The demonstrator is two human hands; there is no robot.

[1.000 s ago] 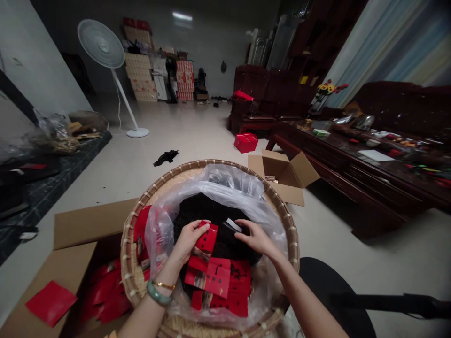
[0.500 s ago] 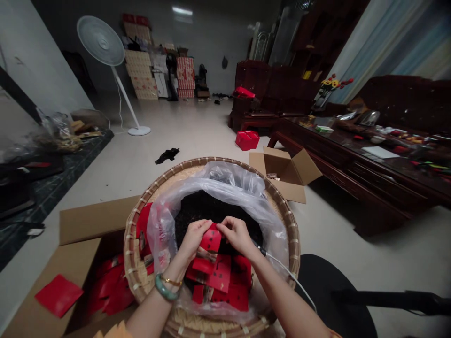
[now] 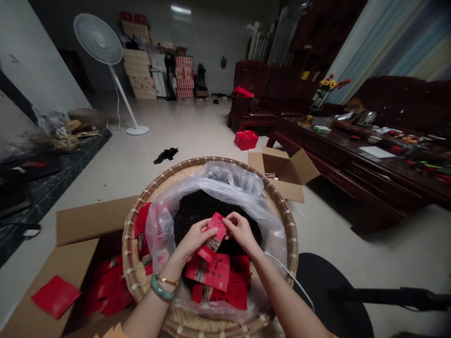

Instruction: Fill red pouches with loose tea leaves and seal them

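Note:
A small red packet (image 3: 215, 230) is between my two hands, above the dark loose material in a clear plastic bag (image 3: 275, 230). My left hand (image 3: 193, 240) grips its left side, thumb on top. At the packet's upper right edge, my right hand (image 3: 240, 231) pinches with thumb and fingertips. Below them, several more red packets (image 3: 218, 271) with printed pictures lie in the bag's front part. The open bag sits in a round woven bamboo basket (image 3: 128, 234), with other red packets tucked along its left inside.
To the left stands an open cardboard box (image 3: 75, 263) of red packets, one lying on its flap. Beyond the basket are another open box (image 3: 296, 169) and a red box (image 3: 245, 140). A black round base (image 3: 338, 300) stands at right; a white cable crosses the basket rim.
The red packet has tilted to the right and risen slightly, its top edge now higher. My left thumb has slid down onto its face, while my right hand still pinches the edge.

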